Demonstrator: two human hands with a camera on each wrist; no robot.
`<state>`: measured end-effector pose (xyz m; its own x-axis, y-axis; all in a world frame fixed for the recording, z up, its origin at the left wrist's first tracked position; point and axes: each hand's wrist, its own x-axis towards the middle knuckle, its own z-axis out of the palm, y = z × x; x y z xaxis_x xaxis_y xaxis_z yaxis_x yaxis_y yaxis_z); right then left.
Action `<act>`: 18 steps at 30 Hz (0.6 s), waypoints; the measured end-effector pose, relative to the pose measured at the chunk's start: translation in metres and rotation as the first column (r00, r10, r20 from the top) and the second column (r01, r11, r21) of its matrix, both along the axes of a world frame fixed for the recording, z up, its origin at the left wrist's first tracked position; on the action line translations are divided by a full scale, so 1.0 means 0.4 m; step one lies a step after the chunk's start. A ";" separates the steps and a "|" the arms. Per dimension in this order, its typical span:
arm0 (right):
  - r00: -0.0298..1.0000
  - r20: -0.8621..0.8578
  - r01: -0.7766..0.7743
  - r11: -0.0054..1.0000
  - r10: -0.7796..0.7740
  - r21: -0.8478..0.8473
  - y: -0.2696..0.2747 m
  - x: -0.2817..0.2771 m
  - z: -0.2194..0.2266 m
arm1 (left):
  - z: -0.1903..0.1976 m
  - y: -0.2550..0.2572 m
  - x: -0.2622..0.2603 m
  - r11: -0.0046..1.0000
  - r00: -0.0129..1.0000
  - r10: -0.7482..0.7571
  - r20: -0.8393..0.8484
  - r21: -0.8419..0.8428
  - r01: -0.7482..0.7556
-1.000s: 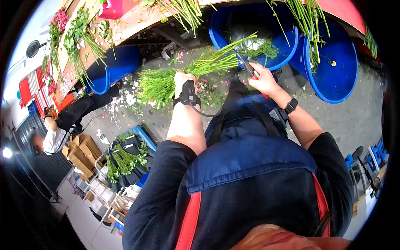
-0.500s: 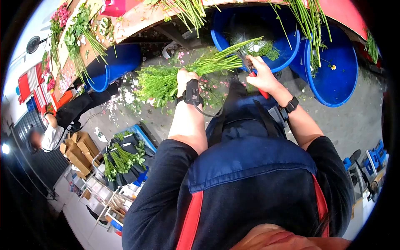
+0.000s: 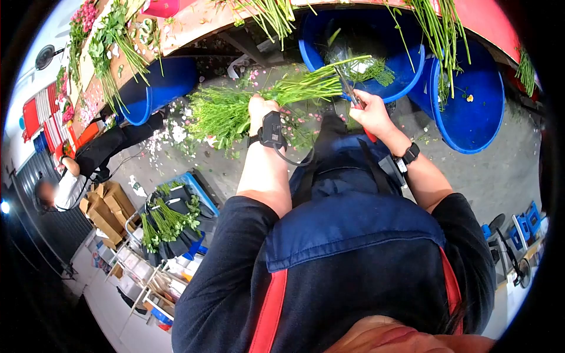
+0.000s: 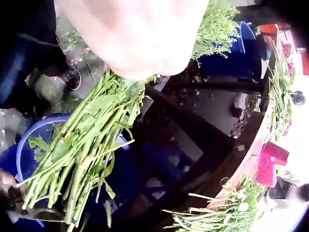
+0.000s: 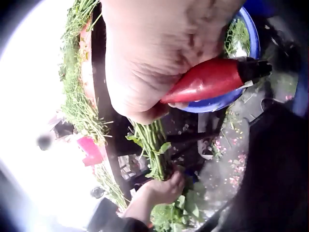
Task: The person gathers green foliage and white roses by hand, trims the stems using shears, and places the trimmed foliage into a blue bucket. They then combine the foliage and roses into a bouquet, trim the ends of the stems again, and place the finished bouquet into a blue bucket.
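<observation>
My left hand (image 3: 262, 112) grips a bunch of leafy green stems (image 3: 306, 86) around its middle. Feathery foliage spreads to the left and the bare ends point right, over the rim of a blue bin (image 3: 415, 76). My right hand (image 3: 375, 117) holds red-handled pruning shears (image 3: 358, 105), their blades right at the stem ends. In the right wrist view one red handle (image 5: 207, 83) shows beneath the palm, while the blades are hidden. Small green leaves cling along the stems (image 4: 91, 140) in the left wrist view. A blurred green piece (image 3: 334, 36) hangs in the air over the bin.
A second blue bin (image 3: 471, 120) stands at the right, another blue container (image 3: 170, 82) at the left. Stems (image 3: 438, 41) overhang the table edge (image 3: 191, 35). Petals and leaves litter the floor. Cut greens (image 3: 168, 220) lie on a cart; a person (image 3: 70, 188) stands far left.
The bunch has shifted slightly right. The shears have stayed close to the stem ends, their blades changing angle a little. A blurred green piece has appeared above the bin.
</observation>
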<state>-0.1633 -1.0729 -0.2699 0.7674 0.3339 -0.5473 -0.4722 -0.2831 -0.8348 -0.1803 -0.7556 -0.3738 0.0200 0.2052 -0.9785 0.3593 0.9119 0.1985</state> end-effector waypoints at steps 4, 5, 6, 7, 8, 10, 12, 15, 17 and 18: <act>0.997 0.075 -0.033 0.999 0.030 0.039 -0.015 -0.016 -0.055 | 0.009 0.010 0.004 1.000 1.000 0.012 -0.004 0.012 -0.012; 0.995 0.092 -0.053 0.998 0.049 0.037 -0.014 -0.008 -0.062 | 0.016 0.007 0.005 1.000 1.000 0.020 -0.005 0.015 -0.020; 0.998 0.038 -0.055 0.995 0.052 0.078 -0.008 0.003 -0.067 | 0.023 0.003 0.005 1.000 1.000 0.025 -0.004 0.016 -0.025; 0.998 -0.016 -0.055 0.991 0.058 0.118 0.003 0.016 -0.062 | 0.037 -0.004 0.005 0.999 0.999 0.037 -0.005 0.021 -0.036; 0.995 -0.070 -0.053 0.986 0.064 0.158 0.011 0.028 -0.059 | 0.052 -0.013 0.003 0.999 0.999 0.045 -0.007 0.026 -0.045; 0.992 -0.083 -0.078 0.980 0.094 0.180 0.016 0.046 -0.058 | 0.085 -0.029 0.005 0.998 0.998 0.057 -0.005 0.041 -0.057; 0.992 -0.046 -0.106 0.975 0.117 0.195 0.014 0.051 -0.087 | 0.114 -0.038 0.006 0.995 0.997 0.078 -0.004 0.055 -0.078; 0.990 0.038 -0.140 0.979 0.136 0.149 0.023 0.045 -0.073 | 0.144 -0.037 0.013 0.992 0.994 0.109 -0.013 0.072 -0.107; 0.997 -0.035 -0.064 0.991 0.069 0.121 0.027 0.032 -0.039 | 0.171 -0.037 0.018 0.988 0.991 0.134 -0.026 0.079 -0.131; 0.996 0.019 -0.084 0.992 0.083 0.090 0.027 0.030 -0.034 | 0.187 -0.037 0.021 0.987 0.988 0.147 -0.035 0.076 -0.144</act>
<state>-0.1514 -1.0622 -0.2834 0.7429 0.4450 -0.5001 -0.4369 -0.2438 -0.8659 -0.1719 -0.7706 -0.2989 -0.0546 0.2744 -0.9601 0.2327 0.9385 0.2550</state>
